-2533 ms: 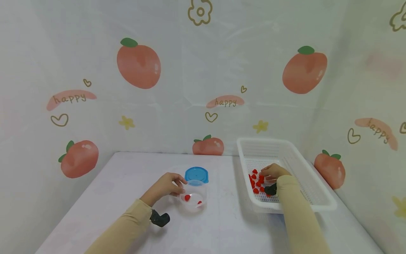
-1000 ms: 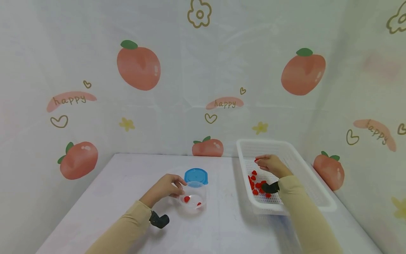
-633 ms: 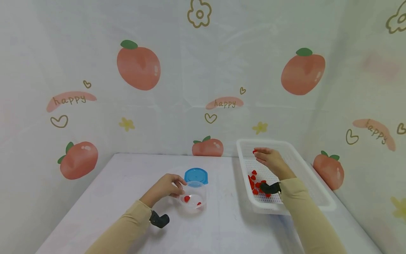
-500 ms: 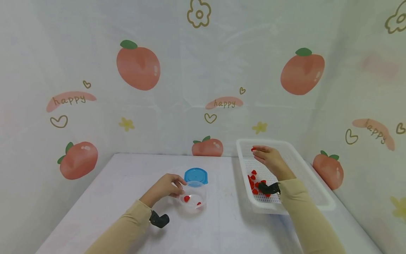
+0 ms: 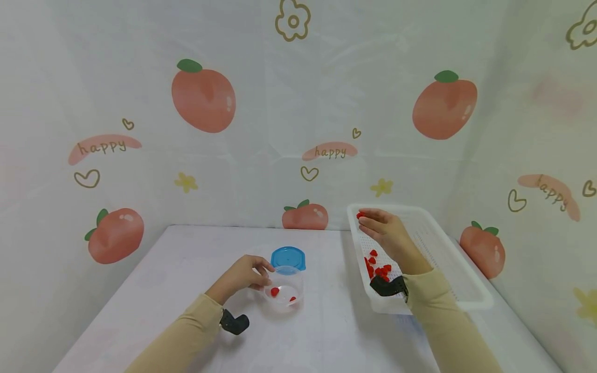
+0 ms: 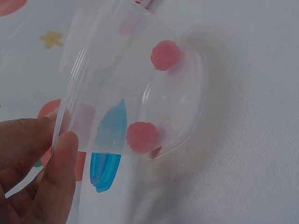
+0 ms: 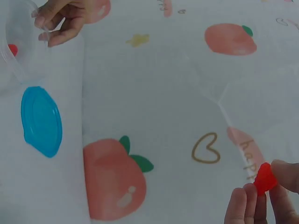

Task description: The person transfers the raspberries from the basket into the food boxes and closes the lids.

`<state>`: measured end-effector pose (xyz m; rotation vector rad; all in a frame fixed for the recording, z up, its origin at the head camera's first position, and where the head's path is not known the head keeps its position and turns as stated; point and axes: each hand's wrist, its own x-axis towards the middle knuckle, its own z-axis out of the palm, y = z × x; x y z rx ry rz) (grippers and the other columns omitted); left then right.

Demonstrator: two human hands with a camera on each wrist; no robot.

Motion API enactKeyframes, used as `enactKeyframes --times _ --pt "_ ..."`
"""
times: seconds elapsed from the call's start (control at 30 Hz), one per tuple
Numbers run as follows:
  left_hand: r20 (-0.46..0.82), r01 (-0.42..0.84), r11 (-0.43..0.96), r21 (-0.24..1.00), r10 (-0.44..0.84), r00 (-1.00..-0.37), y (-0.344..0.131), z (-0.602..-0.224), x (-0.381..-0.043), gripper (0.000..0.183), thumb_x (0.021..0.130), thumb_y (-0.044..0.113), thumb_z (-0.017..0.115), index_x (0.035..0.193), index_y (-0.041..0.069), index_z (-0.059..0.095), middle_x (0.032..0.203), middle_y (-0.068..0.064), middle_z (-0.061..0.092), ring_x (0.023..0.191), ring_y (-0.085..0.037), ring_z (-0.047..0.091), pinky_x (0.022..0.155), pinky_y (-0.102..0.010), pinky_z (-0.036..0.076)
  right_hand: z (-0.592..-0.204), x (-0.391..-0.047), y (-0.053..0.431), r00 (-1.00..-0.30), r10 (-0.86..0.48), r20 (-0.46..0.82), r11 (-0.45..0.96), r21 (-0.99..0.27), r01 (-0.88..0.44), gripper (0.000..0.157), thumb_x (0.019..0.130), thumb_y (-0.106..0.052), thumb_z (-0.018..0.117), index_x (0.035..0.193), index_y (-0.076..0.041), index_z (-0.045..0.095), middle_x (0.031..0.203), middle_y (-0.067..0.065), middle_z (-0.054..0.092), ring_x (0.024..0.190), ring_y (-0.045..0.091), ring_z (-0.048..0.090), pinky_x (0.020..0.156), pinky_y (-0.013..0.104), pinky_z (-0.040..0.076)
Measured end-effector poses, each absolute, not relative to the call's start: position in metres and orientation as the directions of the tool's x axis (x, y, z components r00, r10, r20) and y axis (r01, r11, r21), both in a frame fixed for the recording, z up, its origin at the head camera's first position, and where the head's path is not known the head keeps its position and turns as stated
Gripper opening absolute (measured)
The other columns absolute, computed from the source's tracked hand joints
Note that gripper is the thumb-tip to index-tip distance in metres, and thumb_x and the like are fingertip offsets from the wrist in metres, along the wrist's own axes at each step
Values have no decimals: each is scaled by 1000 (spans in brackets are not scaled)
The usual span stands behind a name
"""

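Head view: right hand (image 5: 393,237) pinches red berry-shaped piece (image 5: 359,215), left hand (image 5: 243,273) clear tub (image 5: 298,286); likely filling, next needing leftward carry.

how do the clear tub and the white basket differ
The clear tub is small and round; the white basket is larger and roughly rectangular. The clear tub is see-through, whereas the white basket is opaque with many little holes. The left hand pinches the clear tub's rim, while neither hand grips the white basket. Both are open-topped and hold red pieces.
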<state>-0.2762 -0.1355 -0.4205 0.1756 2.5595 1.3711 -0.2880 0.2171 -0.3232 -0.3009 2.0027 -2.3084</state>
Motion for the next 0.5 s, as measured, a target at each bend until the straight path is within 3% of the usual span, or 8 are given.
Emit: enactKeyframes --times 0.23,0.5 --pt "-155 -14 556 831 208 -966 -136 -421 -276 26 79 3 77 103 3 70 83 -7 59 65 -16 60 64 -28 59 -325 -277 195 -980 -190 61 -85 -995 -45 43 96 -10 59 132 8 43 114 0 54 104 9 59 97 26 48" --pt "-162 -20 549 835 211 -964 -136 -420 -277 26 79 3 76 103 2 70 83 -7 59 64 -16 60 64 -27 59 -339 -269 175 -971 -228 71 -9 -997 -71 46 95 -14 62 132 9 47 118 5 52 107 12 60 96 22 49"
